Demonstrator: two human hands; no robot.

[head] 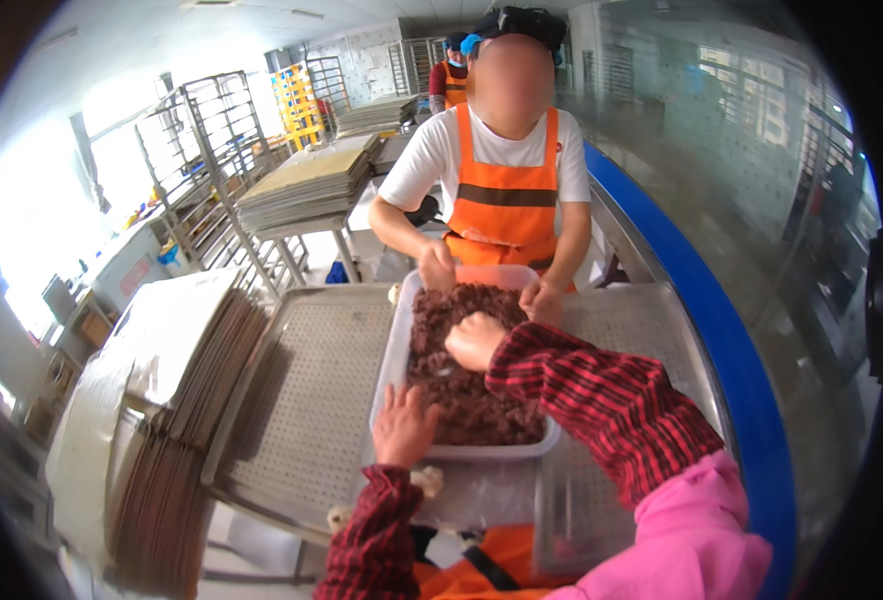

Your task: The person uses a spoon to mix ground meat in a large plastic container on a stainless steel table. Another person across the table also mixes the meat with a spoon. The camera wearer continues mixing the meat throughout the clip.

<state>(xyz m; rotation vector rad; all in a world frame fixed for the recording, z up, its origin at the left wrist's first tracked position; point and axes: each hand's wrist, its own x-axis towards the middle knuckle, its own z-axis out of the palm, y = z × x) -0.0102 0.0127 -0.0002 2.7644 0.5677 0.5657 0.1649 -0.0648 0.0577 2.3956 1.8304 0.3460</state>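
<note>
A translucent plastic tub (479, 451) holds a dark reddish-brown crumbly mass (479, 412) that looks like bean paste. My left hand (405, 426) lies at the tub's near left rim, fingers spread, with nothing visible in it. Over the middle of the mass is my right hand (477, 342), its fingers curled down; whether anything is inside them is hidden. Across from me, a co-worker's hand (437, 266) reaches into the far left corner of the tub. The co-worker's other hand (541, 300) is at the far right rim.
Perforated metal trays flank the tub, one on the left (306, 390) and one on the right (629, 330). Small pale lumps (428, 480) sit near the tub. Stacked boards (186, 405) stand at left. A blue edge (741, 360) runs along the right. Another person (453, 79) is farther back.
</note>
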